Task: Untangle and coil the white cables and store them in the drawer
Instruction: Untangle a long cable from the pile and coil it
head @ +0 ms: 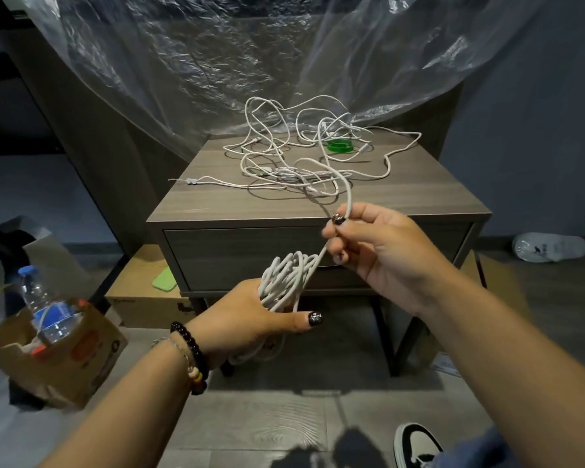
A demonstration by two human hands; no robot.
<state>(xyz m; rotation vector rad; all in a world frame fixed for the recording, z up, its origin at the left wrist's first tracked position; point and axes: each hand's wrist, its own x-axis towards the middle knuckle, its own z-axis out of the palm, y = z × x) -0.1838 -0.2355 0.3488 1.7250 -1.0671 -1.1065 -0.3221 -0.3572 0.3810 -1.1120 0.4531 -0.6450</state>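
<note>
A tangle of white cables (294,157) lies spread over the top of a grey wooden nightstand (217,204). Its drawer (237,255) is closed. My left hand (250,315) is in front of the drawer with several loops of a white cable coil (286,282) wound around its fingers. My right hand (375,244), higher and to the right, pinches the same cable between thumb and fingertips. From there the strand arcs up and back into the tangle.
A green ring-shaped object (340,145) sits among the cables at the back. Clear plastic sheeting (250,62) hangs behind the nightstand. A paper bag with a water bottle (44,309) stands on the floor at left, a cardboard box (142,292) under the nightstand, a sandal (551,247) at right.
</note>
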